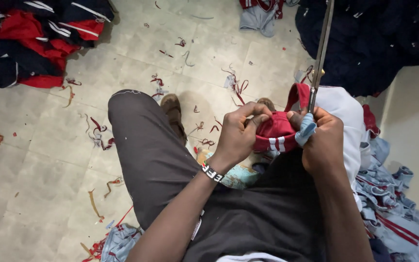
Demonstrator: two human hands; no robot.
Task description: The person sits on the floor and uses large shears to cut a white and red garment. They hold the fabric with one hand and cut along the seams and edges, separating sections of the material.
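No packages or signs show; the only label-like mark is a small white striped patch on the red cloth (275, 133). The cloth sits bunched over the lap, between both hands. The left hand (238, 136) pinches its edge, fingers closed. The right hand (323, 143) grips scissors (321, 53) pointing away, wrapped in blue cloth at the handle.

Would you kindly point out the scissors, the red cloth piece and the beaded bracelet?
scissors (322, 48), head view, on the long blades.
red cloth piece (273, 131), head view, on its middle fold.
beaded bracelet (212, 172), head view, on the beads at the wrist.
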